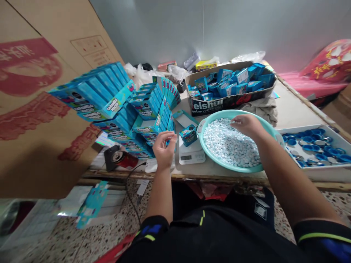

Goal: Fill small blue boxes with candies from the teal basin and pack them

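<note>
My left hand [165,149] is raised just left of the white digital scale [197,157], its fingers curled to the thumb in a pinch. What lies between those fingertips, if anything, is too small to name. On the scale stands a small blue candy box [188,135] with a dark round spot on its upper side. My right hand [246,125] reaches over the turquoise basin [236,169], thumb and fingers drawn together above the heap of small pale blue and white candies [230,144]. Whether candies are in that grip is hidden.
Stacked blue display cartons [109,98] rise at the left beside a big cardboard box [35,120]. A soda can [124,159] lies near the table edge. Behind the basin stands a carton [233,100] full of blue boxes. A white tray [326,167] at right holds blue and silver lids.
</note>
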`<control>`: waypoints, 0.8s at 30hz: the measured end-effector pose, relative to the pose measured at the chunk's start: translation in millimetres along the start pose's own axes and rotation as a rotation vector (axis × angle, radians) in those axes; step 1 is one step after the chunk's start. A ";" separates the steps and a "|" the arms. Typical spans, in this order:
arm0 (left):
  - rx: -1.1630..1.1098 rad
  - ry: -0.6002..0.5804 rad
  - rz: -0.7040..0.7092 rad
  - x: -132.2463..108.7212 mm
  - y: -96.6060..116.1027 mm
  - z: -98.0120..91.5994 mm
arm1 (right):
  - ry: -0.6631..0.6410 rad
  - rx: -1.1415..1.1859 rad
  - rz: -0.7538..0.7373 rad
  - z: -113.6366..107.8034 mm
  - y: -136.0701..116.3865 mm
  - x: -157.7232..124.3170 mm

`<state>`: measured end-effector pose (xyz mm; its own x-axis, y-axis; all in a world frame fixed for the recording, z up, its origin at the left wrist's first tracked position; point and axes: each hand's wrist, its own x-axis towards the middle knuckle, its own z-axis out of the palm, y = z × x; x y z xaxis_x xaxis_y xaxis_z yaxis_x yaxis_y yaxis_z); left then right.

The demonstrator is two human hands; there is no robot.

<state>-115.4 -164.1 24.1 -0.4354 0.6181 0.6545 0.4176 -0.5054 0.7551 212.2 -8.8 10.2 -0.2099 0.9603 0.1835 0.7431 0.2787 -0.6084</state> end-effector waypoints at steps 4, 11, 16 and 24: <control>0.010 0.000 0.027 5.3 4.9 1.9 | -0.006 -0.004 0.021 0.9 -1.8 -0.8; 0.197 -0.216 -0.407 4.7 -24.0 23.3 | -0.077 -0.031 0.020 1.3 0.7 -3.2; 0.293 -0.266 -0.509 17.0 -45.1 47.3 | -0.125 0.023 0.041 7.5 -0.6 1.4; 0.062 -0.023 -0.077 39.5 -5.9 129.4 | -0.312 -0.001 -0.084 40.1 -36.8 -7.6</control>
<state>-31.9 -58.8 40.6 -0.4498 0.6676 0.5933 0.4323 -0.4186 0.7987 161.0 -26.0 0.2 -0.4554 0.8902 -0.0125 0.7154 0.3576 -0.6002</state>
